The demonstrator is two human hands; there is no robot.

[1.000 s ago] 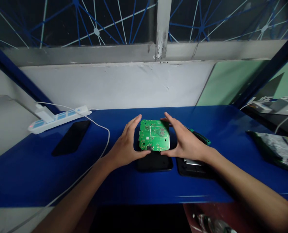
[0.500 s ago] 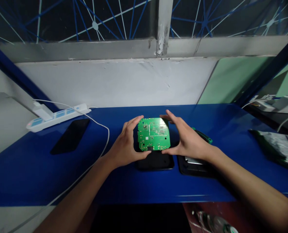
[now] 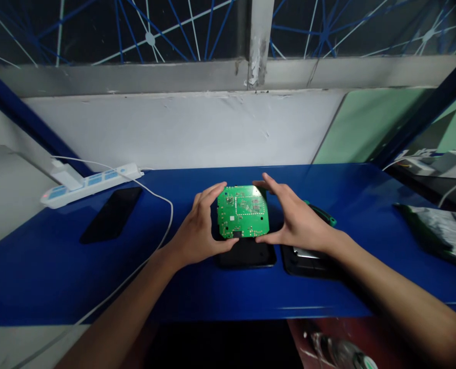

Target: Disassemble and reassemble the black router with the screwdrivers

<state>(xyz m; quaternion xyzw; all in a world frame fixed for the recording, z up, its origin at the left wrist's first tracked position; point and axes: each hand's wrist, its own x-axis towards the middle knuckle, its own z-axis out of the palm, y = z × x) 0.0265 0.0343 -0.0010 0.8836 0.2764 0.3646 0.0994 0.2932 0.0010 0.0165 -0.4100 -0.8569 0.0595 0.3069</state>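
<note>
A green circuit board is held up between my two hands, its face tilted toward me. My left hand grips it on the left, fingers at the top edge and thumb at the bottom edge. On the other side, my right hand pinches it the same way by the right corners. Just below the board, a black plastic casing lies on the blue table, partly covered by it. A second black casing part with a silvery plate is half under my right forearm.
A green-and-black tool handle shows behind my right hand. At left lie a dark phone, a white power strip and a white cable crossing the blue table. A shiny packet sits at far right.
Almost nothing differs. Both hands keep the circuit board in nearly the same place, and the view has shifted only very slightly.
</note>
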